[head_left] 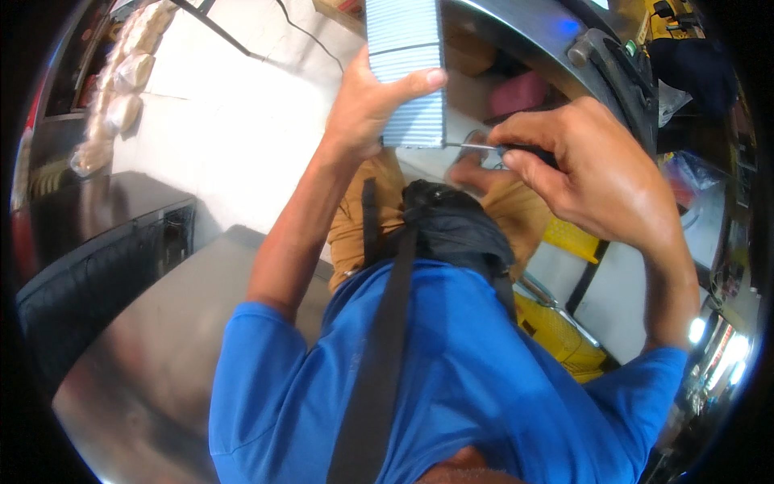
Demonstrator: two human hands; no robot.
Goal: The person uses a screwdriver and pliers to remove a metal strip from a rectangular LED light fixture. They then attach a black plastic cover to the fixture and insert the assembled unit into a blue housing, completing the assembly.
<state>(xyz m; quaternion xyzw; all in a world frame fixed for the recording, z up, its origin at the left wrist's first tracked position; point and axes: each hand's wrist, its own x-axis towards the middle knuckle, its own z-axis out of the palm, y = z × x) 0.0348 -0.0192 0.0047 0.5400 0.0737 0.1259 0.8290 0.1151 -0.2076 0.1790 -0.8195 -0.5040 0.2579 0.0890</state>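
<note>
My left hand (359, 109) grips a light-blue, pleated rectangular block (405, 64) that looks like an air filter, its thumb laid across the ribbed face. The block stands lengthwise in front of me, its upper end cut off by the picture's edge. In my right hand (601, 173) is a screwdriver (474, 146), a thin metal shaft with a dark handle mostly hidden by the fingers. Its tip meets the block's lower right corner; whether it goes in, I cannot tell.
A shiny metal counter edge (532, 36) curves past the upper right, with a dark bar-shaped fixture (617, 77) beside it. Yellow plastic crates (564, 335) sit low on the right. Wrapped pale goods (125, 89) hang at far left, above a brown flat surface (153, 323).
</note>
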